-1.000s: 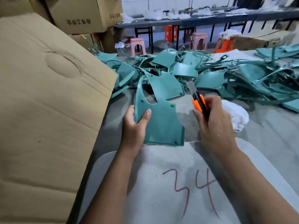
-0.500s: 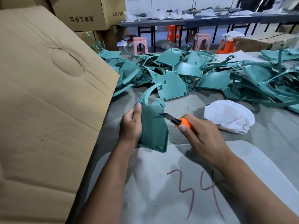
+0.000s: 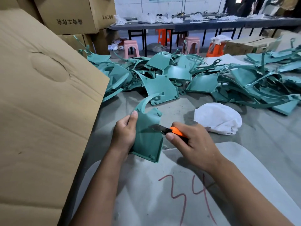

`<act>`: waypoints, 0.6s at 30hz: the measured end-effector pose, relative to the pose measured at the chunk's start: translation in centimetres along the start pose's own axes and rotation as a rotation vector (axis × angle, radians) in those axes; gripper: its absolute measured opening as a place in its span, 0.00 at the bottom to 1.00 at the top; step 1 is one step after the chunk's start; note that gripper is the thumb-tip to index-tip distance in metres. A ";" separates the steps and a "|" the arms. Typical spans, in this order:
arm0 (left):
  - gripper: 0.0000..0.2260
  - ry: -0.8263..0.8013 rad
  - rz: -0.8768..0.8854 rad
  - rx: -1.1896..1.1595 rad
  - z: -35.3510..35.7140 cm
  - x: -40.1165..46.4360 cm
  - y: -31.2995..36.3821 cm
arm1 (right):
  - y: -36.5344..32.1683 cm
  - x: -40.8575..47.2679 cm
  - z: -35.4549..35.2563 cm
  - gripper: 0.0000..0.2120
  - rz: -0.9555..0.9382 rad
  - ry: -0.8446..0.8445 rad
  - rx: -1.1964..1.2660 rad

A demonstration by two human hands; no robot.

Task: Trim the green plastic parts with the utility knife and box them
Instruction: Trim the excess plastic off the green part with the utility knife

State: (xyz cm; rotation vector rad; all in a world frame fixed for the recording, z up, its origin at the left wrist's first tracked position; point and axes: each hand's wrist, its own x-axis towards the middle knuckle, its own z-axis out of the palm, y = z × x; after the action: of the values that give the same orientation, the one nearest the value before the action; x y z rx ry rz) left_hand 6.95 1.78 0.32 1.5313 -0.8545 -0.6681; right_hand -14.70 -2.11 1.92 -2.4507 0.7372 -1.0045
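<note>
Even, fairly bright indoor light; soft shadows fall under the hands [image 3: 193, 141] onto the desk [image 3: 268, 144]. Wide-angle bending at the edges; slight motion blur.

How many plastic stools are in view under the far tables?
4: pink stool at left, orange stool behind it, second pink stool centre, second orange stool right, partly covered. More may be hidden.

Red "34" on grey board [image 3: 244, 176]; carton [image 3: 68, 12] print upside-down, unreadable.

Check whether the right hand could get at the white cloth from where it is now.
Probably yes. The white cloth lies on the table just beyond the right hand with nothing between them. But that hand grips the utility knife, blade on the green part, so it isn't free.
</note>
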 end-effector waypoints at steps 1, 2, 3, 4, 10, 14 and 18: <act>0.31 -0.001 -0.003 -0.004 0.0 0.0 0.0 | 0.0 0.0 0.0 0.20 -0.010 -0.013 0.019; 0.30 -0.013 -0.006 -0.011 0.0 0.0 0.0 | 0.1 -0.1 0.0 0.20 -0.007 -0.010 0.016; 0.30 -0.038 -0.005 -0.013 -0.1 0.0 0.0 | 0.3 -0.1 -0.1 0.20 0.008 0.007 -0.004; 0.32 -0.070 0.000 -0.008 -0.1 -0.1 0.1 | 0.5 -0.1 -0.3 0.21 0.041 0.033 -0.036; 0.38 -0.102 0.021 0.001 -0.1 -0.1 0.1 | 1.3 -0.1 -0.6 0.25 0.172 0.181 -0.188; 0.37 -0.075 0.025 0.027 -0.1 -0.2 -0.1 | 1.5 -0.1 -1.0 0.23 0.114 0.156 -0.077; 0.32 0.046 0.046 0.049 0.0 0.2 -0.3 | 1.7 -0.3 -1.4 0.22 0.102 0.142 -0.037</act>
State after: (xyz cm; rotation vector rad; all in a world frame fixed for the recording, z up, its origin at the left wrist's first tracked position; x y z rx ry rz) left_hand 7.16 1.62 0.06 1.5608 -0.8742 -0.5797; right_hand -16.45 -3.50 1.81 -2.3642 0.9243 -1.1441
